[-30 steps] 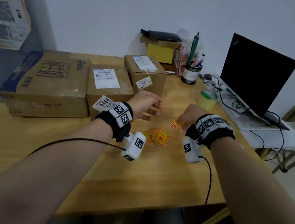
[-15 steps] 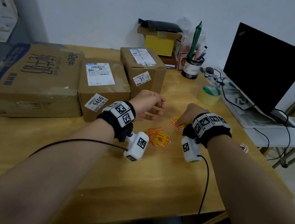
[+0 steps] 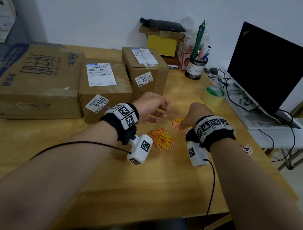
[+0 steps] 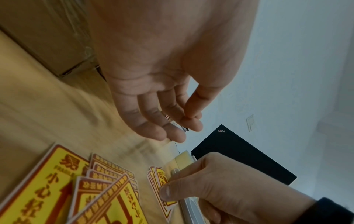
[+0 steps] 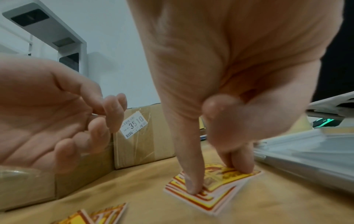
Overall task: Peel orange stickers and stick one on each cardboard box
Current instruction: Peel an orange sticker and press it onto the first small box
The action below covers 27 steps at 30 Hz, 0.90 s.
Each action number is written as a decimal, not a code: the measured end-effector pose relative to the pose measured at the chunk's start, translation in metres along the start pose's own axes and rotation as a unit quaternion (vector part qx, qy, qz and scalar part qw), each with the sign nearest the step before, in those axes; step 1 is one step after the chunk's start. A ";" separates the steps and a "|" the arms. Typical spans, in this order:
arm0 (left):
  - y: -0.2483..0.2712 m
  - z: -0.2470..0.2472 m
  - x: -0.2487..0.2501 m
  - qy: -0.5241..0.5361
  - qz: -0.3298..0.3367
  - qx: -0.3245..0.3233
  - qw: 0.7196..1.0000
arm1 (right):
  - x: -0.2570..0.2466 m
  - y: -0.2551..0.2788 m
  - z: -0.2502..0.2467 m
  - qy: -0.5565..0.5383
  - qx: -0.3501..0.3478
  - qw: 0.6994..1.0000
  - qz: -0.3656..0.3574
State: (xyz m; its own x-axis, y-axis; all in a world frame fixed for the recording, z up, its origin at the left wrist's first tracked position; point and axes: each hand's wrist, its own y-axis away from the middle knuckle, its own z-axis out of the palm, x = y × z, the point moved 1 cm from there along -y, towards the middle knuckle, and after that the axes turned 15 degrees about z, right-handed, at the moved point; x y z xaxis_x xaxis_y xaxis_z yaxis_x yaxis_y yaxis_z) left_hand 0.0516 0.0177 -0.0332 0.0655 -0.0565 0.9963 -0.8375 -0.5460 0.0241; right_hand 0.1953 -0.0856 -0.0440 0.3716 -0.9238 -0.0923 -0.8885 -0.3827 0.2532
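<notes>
Three cardboard boxes stand in a row at the back left: a large one [image 3: 31, 77], a middle one [image 3: 103, 84] and a small one [image 3: 145, 67]. A small stack of orange stickers [image 3: 179, 120] [image 5: 220, 195] lies on the wooden table [image 3: 95, 176]. My right hand [image 3: 183, 123] [image 5: 216, 174] pinches this stack between the thumb at its near edge and two fingertips at its far edge. A loose pile of the same stickers [image 3: 162, 139] [image 4: 86, 189] lies nearer to me. My left hand [image 3: 155, 109] [image 4: 172, 121] hovers beside the middle box, fingers relaxed, holding nothing.
A roll of tape [image 3: 212, 95] sits just beyond my right hand. An open laptop [image 3: 266, 68] with cables stands at the right, and a pen cup [image 3: 195, 68] and a yellow box [image 3: 161, 43] are at the back. The table's front edge is close to my body.
Both hands have stayed in nearly the same place, with the right hand kept on the small sticker stack. The head view has shifted a little.
</notes>
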 end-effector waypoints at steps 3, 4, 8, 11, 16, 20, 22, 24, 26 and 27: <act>0.001 0.000 0.000 0.001 -0.003 0.001 1.000 | 0.001 0.001 0.001 -0.003 0.001 1.000 -0.002; 0.001 0.001 -0.001 0.002 -0.005 0.002 1.000 | 0.002 0.001 0.001 -0.006 0.002 1.000 -0.003; 0.002 0.000 0.000 0.006 -0.007 0.005 1.000 | 0.003 0.003 0.002 -0.016 0.005 1.000 -0.007; 0.003 0.001 -0.001 0.011 -0.006 0.009 1.000 | 0.003 0.000 0.000 -0.028 0.018 0.999 -0.008; 0.004 -0.001 -0.001 0.016 -0.010 0.017 1.000 | 0.005 0.000 -0.003 -0.012 0.045 0.999 -0.017; 0.007 0.000 0.001 0.021 -0.011 0.018 1.000 | 0.007 0.010 -0.007 0.002 0.050 0.999 -0.014; 0.009 0.001 0.002 0.024 -0.011 0.016 1.000 | 0.007 0.015 -0.009 0.000 0.041 0.999 -0.012; 0.011 0.001 0.004 0.025 -0.011 0.016 1.000 | 0.007 0.020 -0.012 -0.003 0.027 1.000 -0.013; 0.012 0.000 0.005 0.025 -0.010 0.014 1.000 | 0.007 0.024 -0.013 -0.010 0.018 1.000 -0.015; 0.013 0.000 0.006 0.024 -0.010 0.013 1.000 | 0.007 0.026 -0.015 -0.014 0.021 1.000 -0.015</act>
State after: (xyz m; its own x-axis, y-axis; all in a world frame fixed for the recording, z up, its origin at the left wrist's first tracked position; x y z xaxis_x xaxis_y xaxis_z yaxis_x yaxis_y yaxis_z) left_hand 0.0406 0.0105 -0.0273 0.0558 -0.0057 0.9984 -0.8216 -0.5685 0.0427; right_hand 0.1787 -0.1017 -0.0238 0.3913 -0.9115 -0.1270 -0.8878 -0.4102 0.2087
